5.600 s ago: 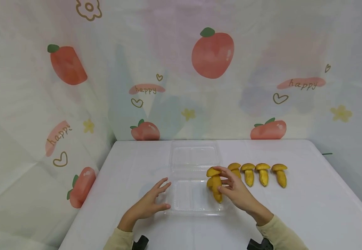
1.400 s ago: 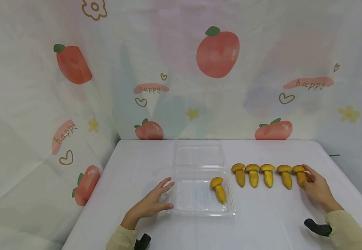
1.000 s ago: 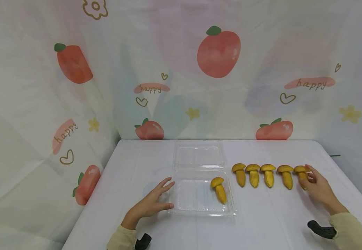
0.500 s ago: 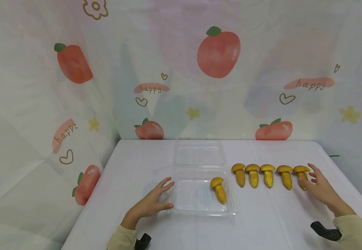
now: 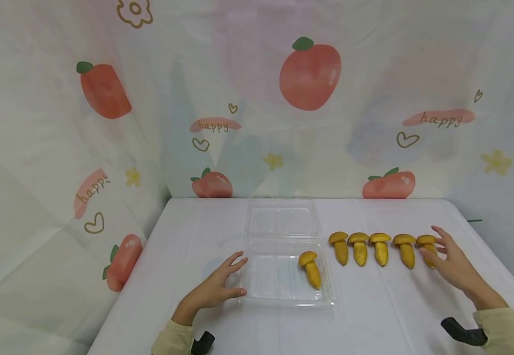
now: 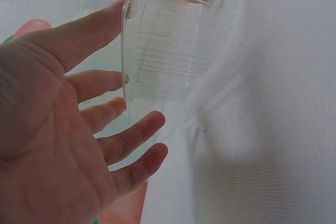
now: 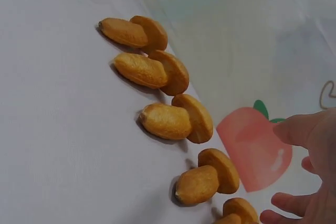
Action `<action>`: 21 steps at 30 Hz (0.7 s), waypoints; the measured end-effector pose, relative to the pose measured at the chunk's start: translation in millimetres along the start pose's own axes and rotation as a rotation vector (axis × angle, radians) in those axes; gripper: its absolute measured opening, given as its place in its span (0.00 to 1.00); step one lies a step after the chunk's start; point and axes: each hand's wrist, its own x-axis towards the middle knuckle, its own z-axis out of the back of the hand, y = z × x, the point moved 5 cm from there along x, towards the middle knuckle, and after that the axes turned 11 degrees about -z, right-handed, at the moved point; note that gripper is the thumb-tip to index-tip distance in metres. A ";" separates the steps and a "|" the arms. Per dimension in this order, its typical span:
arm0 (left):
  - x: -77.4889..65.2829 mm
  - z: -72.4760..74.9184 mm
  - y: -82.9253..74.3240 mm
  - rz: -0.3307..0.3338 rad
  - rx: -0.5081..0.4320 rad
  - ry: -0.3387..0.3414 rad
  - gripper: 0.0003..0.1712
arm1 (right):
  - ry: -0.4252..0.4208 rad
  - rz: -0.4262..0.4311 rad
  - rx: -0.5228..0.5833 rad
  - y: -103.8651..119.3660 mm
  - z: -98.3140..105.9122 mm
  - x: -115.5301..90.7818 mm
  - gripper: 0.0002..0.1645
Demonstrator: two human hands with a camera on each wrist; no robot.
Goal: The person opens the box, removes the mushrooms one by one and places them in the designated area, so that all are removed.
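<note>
An open clear plastic clamshell box (image 5: pixel 279 298) stands mid-table, its lid (image 5: pixel 282 220) folded back. One yellow mushroom (image 5: pixel 312 272) lies at the right side of its tray. My left hand (image 5: pixel 212 286) is at the box's left edge, fingers spread and slightly bent; in the left wrist view the thumb and some fingertips reach its rim. To the right of the box, several yellow mushrooms (image 5: pixel 381 250) lie in a row, caps away from me. My right hand (image 5: pixel 454 266) hovers with parted fingers by the rightmost mushroom (image 5: pixel 426 241), partly hiding it, and grips nothing.
A white cloth covers the table (image 5: pixel 363 320). Behind and to the left hang pale curtains (image 5: pixel 248 98) printed with fruit and "happy". Black camera mounts (image 5: pixel 463 333) sit at both wrists.
My right hand carried a mushroom from over the box to the row's right end and let go. It has since lifted slightly and opened wider. My left hand stays by the box.
</note>
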 end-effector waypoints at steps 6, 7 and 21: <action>-0.9 0.1 0.4 -0.005 0.003 -0.006 0.47 | -0.014 0.041 0.006 14.3 -8.7 -6.9 0.48; -1.0 0.0 0.6 -0.006 0.002 -0.006 0.47 | -0.012 0.048 0.006 16.6 -10.6 -8.2 0.48; -1.0 -1.6 2.7 0.002 0.002 -0.005 0.46 | 0.008 0.168 0.018 43.1 -39.1 -21.9 0.44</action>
